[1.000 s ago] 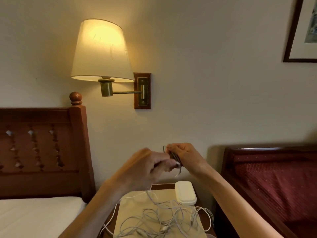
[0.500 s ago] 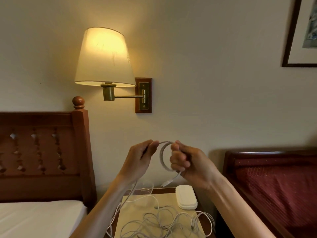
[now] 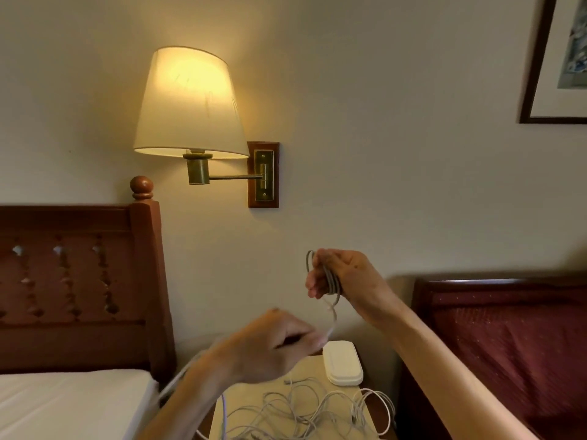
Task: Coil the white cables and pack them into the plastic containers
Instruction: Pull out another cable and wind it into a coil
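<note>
Cables (image 3: 301,411) lay tangled on the surface below; the left hand (image 3: 270,344) pinched one strand's loose end, blurred. Higher and to the right, the right hand (image 3: 341,277) gripped a coil (image 3: 330,277), above a white container (image 3: 342,362).

Dim room, warm yellow light from the wall lamp (image 3: 190,103) w/ glow on wall behind it. My left hand (image 3: 270,347) is motion-blurred. Wide-angle bends the picture frame (image 3: 536,68) at top right.
</note>
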